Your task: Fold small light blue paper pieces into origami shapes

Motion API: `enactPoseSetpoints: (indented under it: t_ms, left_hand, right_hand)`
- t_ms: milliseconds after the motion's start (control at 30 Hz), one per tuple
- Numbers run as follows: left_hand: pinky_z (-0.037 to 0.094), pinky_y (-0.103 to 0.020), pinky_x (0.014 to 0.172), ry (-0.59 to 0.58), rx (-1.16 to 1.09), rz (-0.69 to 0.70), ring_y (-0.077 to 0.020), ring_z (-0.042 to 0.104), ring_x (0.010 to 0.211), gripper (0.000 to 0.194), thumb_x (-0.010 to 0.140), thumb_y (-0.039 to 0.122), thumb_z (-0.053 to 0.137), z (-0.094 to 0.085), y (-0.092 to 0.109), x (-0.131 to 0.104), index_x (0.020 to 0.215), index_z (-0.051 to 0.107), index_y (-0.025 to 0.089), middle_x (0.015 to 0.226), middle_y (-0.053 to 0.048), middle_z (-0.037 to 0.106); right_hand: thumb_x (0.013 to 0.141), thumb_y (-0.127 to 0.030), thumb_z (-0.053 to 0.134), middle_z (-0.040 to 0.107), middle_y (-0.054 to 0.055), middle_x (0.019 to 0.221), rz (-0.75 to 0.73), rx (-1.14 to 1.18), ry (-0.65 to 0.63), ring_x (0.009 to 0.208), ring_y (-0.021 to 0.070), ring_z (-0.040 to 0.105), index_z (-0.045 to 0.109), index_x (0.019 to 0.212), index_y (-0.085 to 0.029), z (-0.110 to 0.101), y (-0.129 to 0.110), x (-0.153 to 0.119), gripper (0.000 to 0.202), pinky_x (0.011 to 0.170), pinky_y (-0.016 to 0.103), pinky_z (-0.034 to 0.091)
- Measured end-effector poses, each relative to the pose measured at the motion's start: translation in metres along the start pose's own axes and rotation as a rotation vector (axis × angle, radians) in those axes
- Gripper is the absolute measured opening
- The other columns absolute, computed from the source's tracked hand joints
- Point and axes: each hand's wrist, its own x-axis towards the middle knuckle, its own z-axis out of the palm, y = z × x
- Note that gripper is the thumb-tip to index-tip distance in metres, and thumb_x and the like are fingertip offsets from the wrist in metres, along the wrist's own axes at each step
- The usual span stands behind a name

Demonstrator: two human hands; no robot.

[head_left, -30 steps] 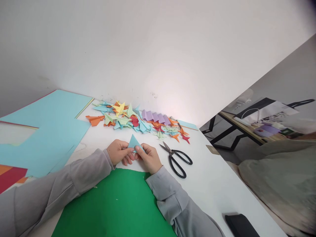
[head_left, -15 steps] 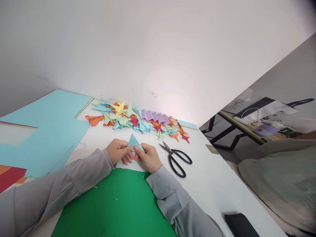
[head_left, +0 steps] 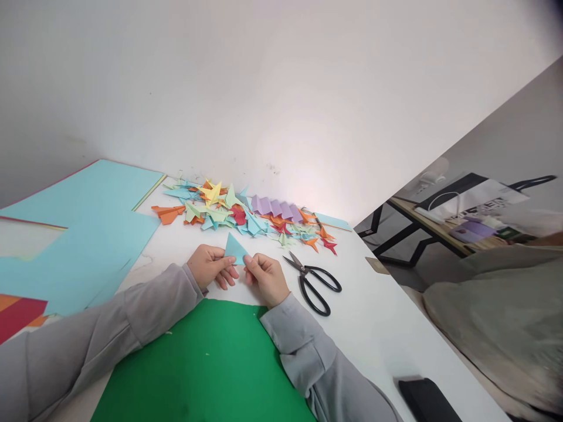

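A small light-blue folded paper triangle (head_left: 235,248) is held point up, over the white table just beyond the green sheet (head_left: 197,363). My left hand (head_left: 211,266) pinches its lower left corner between thumb and fingers. At the lower right corner, my right hand (head_left: 266,276) has it between thumb and index finger. Black-handled scissors (head_left: 314,281) lie with blades apart to the right of my right hand. Beyond my hands, folded paper pieces (head_left: 215,205) in many colours are heaped along the wall, with a pleated purple strip (head_left: 276,208) among them.
Large light-blue sheets (head_left: 97,234) cover the table's left side, with red and orange paper (head_left: 21,316) nearer. A black flat object (head_left: 426,398) lies at the front right. Past the table's right edge stand another table (head_left: 440,231) with a bag and a cloth-covered seat (head_left: 497,310).
The blue triangle has shifted slightly left and up, and shows more of its face. My fingers have moved apart, with my right hand now at its right corner.
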Motion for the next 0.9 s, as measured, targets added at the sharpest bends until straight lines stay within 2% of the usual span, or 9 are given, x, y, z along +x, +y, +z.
enactPoseSetpoints:
  t_ms: [133, 300, 433, 533, 733, 900]
  left_hand:
    - [0.046, -0.023, 0.035, 0.021, -0.014, -0.010, -0.0134, 0.058, 0.041, 0.026, 0.065, 0.031, 0.065, -0.001, 0.000, 0.001, 0.056, 0.057, 0.008, 0.052, -0.006, 0.062]
    - [0.047, -0.022, 0.035, 0.021, -0.024, -0.016, -0.0130, 0.058, 0.041, 0.025, 0.067, 0.030, 0.064, -0.003, -0.002, 0.003, 0.056, 0.058, 0.008, 0.053, -0.006, 0.063]
    - [0.047, -0.022, 0.034, 0.012, -0.019, -0.014, -0.0131, 0.058, 0.041, 0.025, 0.066, 0.031, 0.064, -0.003, -0.003, 0.003, 0.056, 0.058, 0.009, 0.054, -0.006, 0.064]
    - [0.046, -0.022, 0.034, -0.026, 0.003, -0.006, -0.0133, 0.058, 0.041, 0.028, 0.065, 0.034, 0.065, -0.003, -0.003, 0.001, 0.056, 0.058, 0.009, 0.052, -0.006, 0.063]
    - [0.044, -0.020, 0.033, -0.129, 0.096, 0.027, -0.0125, 0.057, 0.039, 0.032, 0.063, 0.039, 0.065, -0.002, -0.002, -0.005, 0.058, 0.060, 0.008, 0.050, -0.005, 0.061]
    - [0.044, -0.020, 0.033, -0.144, 0.087, 0.011, -0.0128, 0.058, 0.040, 0.034, 0.062, 0.041, 0.064, -0.001, -0.001, -0.003, 0.058, 0.059, 0.008, 0.053, -0.006, 0.063]
  right_hand:
    - [0.069, -0.045, 0.060, 0.053, -0.003, 0.040, 0.025, 0.101, 0.003, 0.041, 0.0080, 0.044, 0.051, 0.048, -0.017, -0.002, 0.001, 0.001, 0.036, 0.046, 0.022, 0.034]
    - [0.064, -0.036, 0.068, 0.052, -0.004, 0.037, 0.021, 0.182, 0.080, 0.036, 0.0063, 0.039, 0.048, 0.046, -0.017, -0.005, 0.003, 0.003, 0.032, 0.042, 0.020, 0.029]
    - [0.066, -0.038, 0.066, 0.051, -0.003, 0.036, 0.020, 0.190, 0.061, 0.038, 0.0070, 0.041, 0.047, 0.046, -0.017, -0.005, 0.002, 0.001, 0.034, 0.042, 0.020, 0.029]
    - [0.069, -0.044, 0.061, 0.053, -0.003, 0.039, 0.018, 0.120, 0.001, 0.039, 0.0077, 0.042, 0.049, 0.049, -0.017, -0.004, -0.001, 0.000, 0.035, 0.044, 0.021, 0.032]
    - [0.069, -0.047, 0.060, 0.055, -0.002, 0.048, -0.017, -0.139, -0.225, 0.046, 0.0093, 0.047, 0.055, 0.056, -0.016, -0.003, -0.006, -0.001, 0.034, 0.049, 0.023, 0.036]
    - [0.070, -0.052, 0.056, 0.053, -0.002, 0.047, -0.035, -0.184, -0.272, 0.045, 0.0089, 0.045, 0.053, 0.054, -0.016, -0.005, -0.007, -0.001, 0.040, 0.049, 0.023, 0.035]
